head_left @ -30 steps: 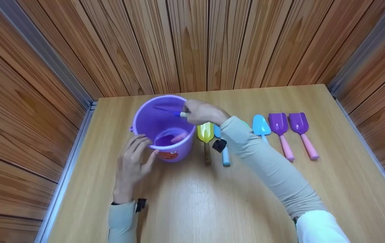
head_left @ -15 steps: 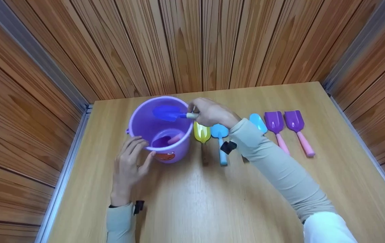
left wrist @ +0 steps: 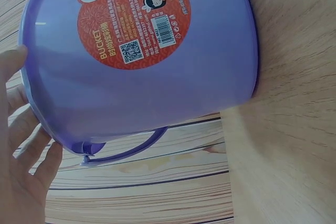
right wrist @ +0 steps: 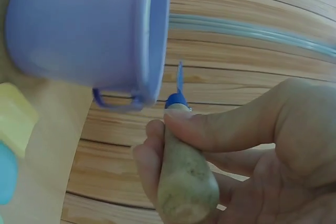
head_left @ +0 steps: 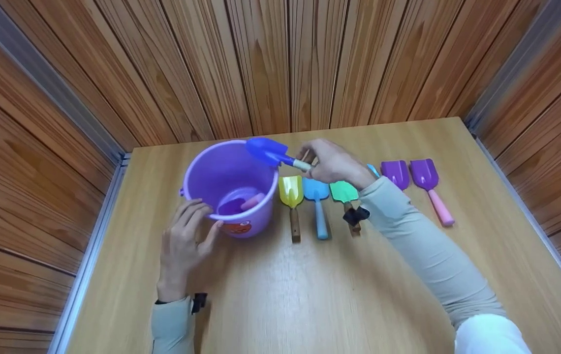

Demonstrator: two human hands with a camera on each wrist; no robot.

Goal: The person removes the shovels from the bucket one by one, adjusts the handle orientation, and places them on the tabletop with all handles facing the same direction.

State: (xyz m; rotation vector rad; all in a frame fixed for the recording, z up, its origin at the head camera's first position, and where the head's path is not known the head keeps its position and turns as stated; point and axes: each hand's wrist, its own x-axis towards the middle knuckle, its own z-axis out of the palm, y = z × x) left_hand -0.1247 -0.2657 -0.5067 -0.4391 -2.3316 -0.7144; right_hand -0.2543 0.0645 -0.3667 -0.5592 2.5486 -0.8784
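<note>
A purple bucket (head_left: 261, 221) with a red label (left wrist: 134, 22) stands upright on the table's left half. My left hand (head_left: 184, 246) holds its near rim, thumb outside and fingers over the edge. Pinched in my right hand (head_left: 332, 162) is a small blue shovel (head_left: 265, 150) by its pale wooden handle (right wrist: 189, 182). The shovel's blade overlaps the bucket's far right rim in the head view, and the right wrist view shows it edge-on beyond the bucket's mouth. Inside the bucket lies a purple piece with a pink handle (head_left: 252, 201).
Right of the bucket lie a yellow scoop (head_left: 291, 191), a light blue shovel (head_left: 316, 189) and a green shovel (head_left: 344, 191). Farther right are two purple scoops, one (head_left: 424, 174) fully visible, the other partly behind my right sleeve. Wood-panelled walls (head_left: 270, 64) enclose the table.
My right hand has drawn the blue shovel up and rightward from over the bucket's opening to its rim, turning the blade. My left hand stays on the rim. The view has shifted slightly.
</note>
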